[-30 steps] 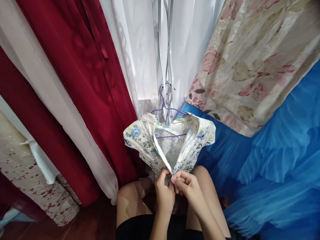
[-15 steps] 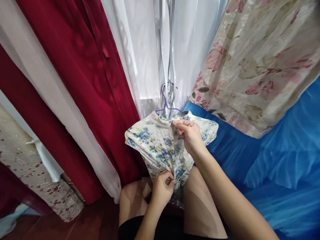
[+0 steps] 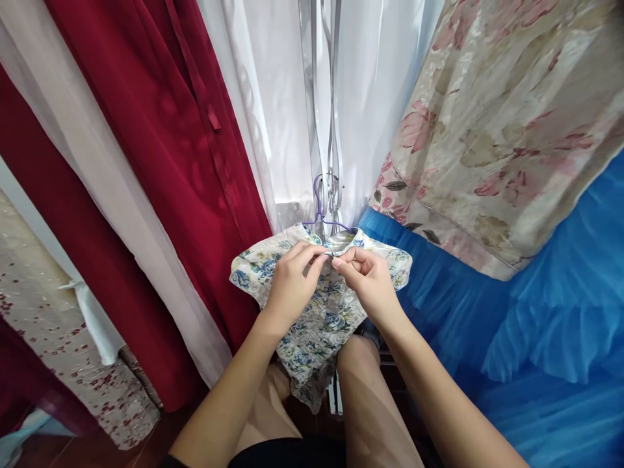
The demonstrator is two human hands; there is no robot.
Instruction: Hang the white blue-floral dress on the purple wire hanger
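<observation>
A white blouse (image 3: 312, 328) with a blue and green flower print hangs on a purple hanger (image 3: 319, 207), its lower part between my knees. At the front of its neckline, my left hand (image 3: 298, 276) pinches the collar edge between thumb and fingertips. Close beside it, my right hand (image 3: 366, 276) pinches the other side of the collar with thumb and forefinger. The fingertips of both hands almost meet at the middle. Whatever small fastening may lie between them is too small to make out.
Silvery straps (image 3: 333, 97) hang behind the hanger, in front of white cloth (image 3: 277, 97). Long red fabric (image 3: 160, 149) drapes on the left. To the right hang a beige flowered garment (image 3: 487, 143) and a blue ruffled one (image 3: 526, 325). My bare knees flank the blouse.
My left hand has risen from the lower front of the blouse to the collar, joining my right hand. The blouse has shifted slightly left and its lower front now hangs looser.
</observation>
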